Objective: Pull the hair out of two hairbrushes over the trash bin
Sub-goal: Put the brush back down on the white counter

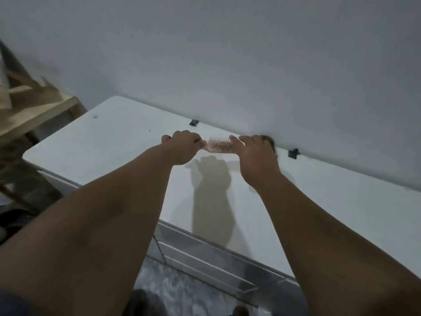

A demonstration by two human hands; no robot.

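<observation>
- The brush (222, 145) is pink, with a flat head of short pins facing up. It is held low over the white bench (114, 142), close to the wall (227, 53), between both hands.
- The left grip (182, 145) is closed round the brush handle, fingers curled under it.
- The right grip (255, 156) lies on the far end of the head, one finger across the pins. I cannot tell whether it pinches hair or only touches.
- A dark brownish thing (268, 140) shows just behind the right grip at the wall. It may be the second brush or a hair clump, but it is too hidden to say.
- No bin is in view, so the pulling likely needs to happen elsewhere.
- Handling, as a judgement: the brush looks light and stiff, probably plastic. The handle is the firm place to hold it. The pins may flex and prick, so hair is best taken at its base and lifted along them. Loose hair is soft and clings.
</observation>
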